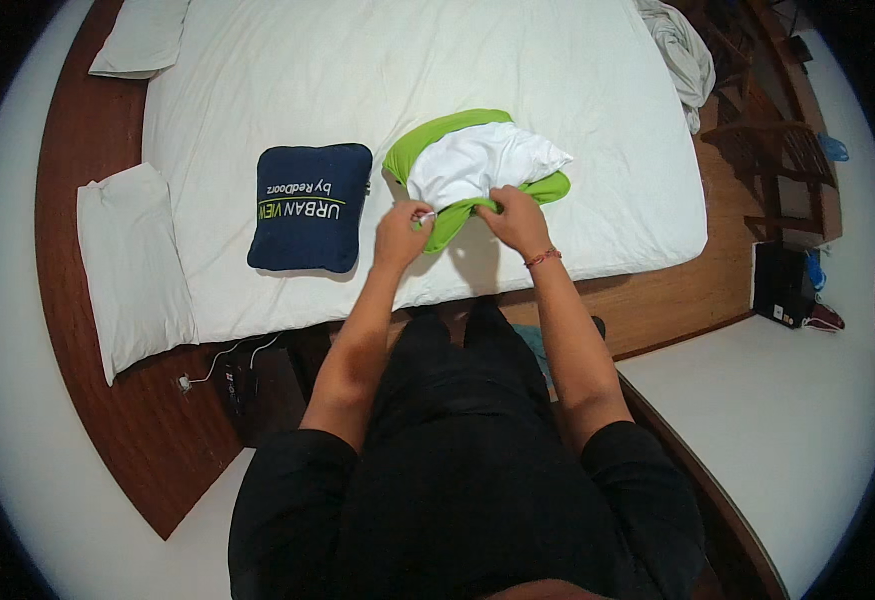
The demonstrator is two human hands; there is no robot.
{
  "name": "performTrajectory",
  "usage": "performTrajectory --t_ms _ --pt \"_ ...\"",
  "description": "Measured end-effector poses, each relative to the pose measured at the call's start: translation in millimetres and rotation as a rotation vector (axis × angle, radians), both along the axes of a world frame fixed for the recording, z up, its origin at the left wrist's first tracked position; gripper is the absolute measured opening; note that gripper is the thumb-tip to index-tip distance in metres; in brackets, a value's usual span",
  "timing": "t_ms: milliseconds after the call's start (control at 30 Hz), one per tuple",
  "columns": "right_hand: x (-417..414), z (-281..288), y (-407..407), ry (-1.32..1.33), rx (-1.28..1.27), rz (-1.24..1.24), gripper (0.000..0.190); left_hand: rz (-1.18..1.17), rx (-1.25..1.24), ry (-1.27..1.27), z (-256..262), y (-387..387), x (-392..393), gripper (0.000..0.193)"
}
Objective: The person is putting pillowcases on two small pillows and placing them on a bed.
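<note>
A white cushion insert (482,161) lies on the bed, partly inside a green cushion cover (422,146) that borders its far and near sides. My left hand (405,231) pinches the cover's near edge at its left end, with something small and pale at the fingertips. Farther right along the same edge, my right hand (516,219) grips the bunched green fabric. A dark blue cushion (310,240) bearing printed writing rests to the left of my left hand, apart from it.
White sheet covers the mattress (595,217). Two white pillows stand along the wooden headboard at left, the nearer one (134,262) beside the bed's corner. A dark nightstand (272,390) with cables is below it. Crumpled cloth (677,52) hangs at the far right corner.
</note>
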State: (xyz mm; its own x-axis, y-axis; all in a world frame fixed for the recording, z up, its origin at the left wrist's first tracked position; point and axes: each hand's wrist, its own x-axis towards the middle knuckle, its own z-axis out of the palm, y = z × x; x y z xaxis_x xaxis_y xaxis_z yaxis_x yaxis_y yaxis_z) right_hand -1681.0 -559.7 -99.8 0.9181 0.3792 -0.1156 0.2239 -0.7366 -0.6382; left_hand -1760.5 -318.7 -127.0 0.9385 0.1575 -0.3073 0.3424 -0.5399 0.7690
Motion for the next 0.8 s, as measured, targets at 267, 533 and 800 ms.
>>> performTrajectory --t_ms 267,533,800 --pt "-5.3 -23.0 45.0 0.231 -0.025 0.275 0.036 -0.143 0.097 -0.402 -14.8 -8.7 1.5 0.039" --pt "-4.2 -26.4 45.9 0.161 -0.211 0.628 0.03 -0.166 0.039 -0.433 11.9 -8.0 20.7 0.053" --pt "-11.6 14.4 53.6 0.0 0.177 0.219 0.018 -0.719 0.386 0.053 18.5 12.7 16.3 0.037"
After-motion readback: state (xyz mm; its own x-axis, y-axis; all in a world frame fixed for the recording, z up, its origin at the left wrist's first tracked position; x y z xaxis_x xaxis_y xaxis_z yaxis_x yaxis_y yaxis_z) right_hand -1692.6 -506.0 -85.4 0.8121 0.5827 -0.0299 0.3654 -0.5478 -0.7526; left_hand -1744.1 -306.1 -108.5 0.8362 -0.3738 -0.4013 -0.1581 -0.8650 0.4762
